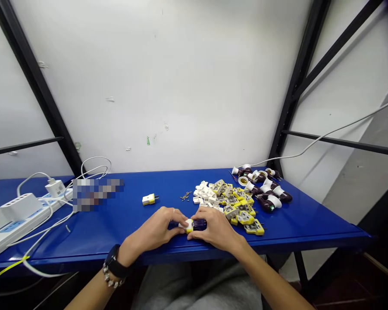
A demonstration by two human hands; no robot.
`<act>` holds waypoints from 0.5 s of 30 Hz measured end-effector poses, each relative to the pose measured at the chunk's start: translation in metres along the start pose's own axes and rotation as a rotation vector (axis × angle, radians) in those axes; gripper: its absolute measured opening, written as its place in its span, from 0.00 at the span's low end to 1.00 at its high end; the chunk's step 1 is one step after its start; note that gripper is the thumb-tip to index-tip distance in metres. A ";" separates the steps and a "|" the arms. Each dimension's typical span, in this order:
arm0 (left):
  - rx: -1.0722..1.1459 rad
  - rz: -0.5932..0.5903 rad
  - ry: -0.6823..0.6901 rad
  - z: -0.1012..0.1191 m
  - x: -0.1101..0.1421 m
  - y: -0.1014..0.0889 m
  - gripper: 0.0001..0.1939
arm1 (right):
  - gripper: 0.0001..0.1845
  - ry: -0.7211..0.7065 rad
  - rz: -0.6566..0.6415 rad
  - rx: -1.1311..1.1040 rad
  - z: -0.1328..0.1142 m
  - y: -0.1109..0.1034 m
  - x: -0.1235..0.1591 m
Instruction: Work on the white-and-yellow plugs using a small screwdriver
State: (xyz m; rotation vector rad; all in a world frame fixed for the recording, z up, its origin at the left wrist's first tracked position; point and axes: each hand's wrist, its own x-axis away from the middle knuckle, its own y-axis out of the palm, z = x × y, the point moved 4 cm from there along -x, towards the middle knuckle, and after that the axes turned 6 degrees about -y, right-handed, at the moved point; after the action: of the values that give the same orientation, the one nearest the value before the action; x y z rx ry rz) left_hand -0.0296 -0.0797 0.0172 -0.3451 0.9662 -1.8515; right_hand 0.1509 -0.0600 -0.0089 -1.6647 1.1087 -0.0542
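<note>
My left hand (pixel 160 230) and my right hand (pixel 215 228) meet near the front edge of the blue table (pixel 116 224). Together they pinch a small white and yellow plug part (pixel 189 225) joined to a dark, purple-tinted piece (pixel 198 224). Both hands have their fingers curled around it. A finished white and yellow plug (pixel 148 199) lies alone beyond my left hand. Just right of my right hand lies a heap of white and yellow plug parts (pixel 229 202).
Several dark lamp sockets with white ends (pixel 265 189) lie at the back right, with a white cable (pixel 326 135) running off right. Small screws (pixel 185 196) lie behind my hands. White power strips and chargers (pixel 16 215) with cords fill the left. Black frame bars stand on both sides.
</note>
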 end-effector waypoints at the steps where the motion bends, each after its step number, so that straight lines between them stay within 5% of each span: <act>1: -0.007 -0.017 -0.002 0.001 -0.001 -0.001 0.07 | 0.22 0.001 -0.002 0.001 0.000 0.000 0.000; 6: -0.096 -0.067 -0.007 -0.002 -0.010 -0.009 0.10 | 0.25 0.010 0.021 -0.021 0.000 -0.002 0.001; 9: -0.133 0.017 -0.026 -0.013 -0.028 -0.018 0.12 | 0.32 0.001 0.123 -0.086 -0.004 -0.009 -0.001; 13: -0.389 0.138 -0.196 -0.034 -0.058 -0.022 0.11 | 0.11 -0.007 0.350 -0.229 -0.007 -0.023 -0.003; 15: -0.499 0.117 -0.259 -0.040 -0.067 -0.018 0.09 | 0.09 -0.012 0.447 -0.309 -0.007 -0.029 -0.003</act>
State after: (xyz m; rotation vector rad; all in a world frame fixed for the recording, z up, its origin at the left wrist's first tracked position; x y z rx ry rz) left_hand -0.0330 0.0007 0.0161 -0.7910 1.2289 -1.4008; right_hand 0.1633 -0.0636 0.0182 -1.6392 1.5136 0.4317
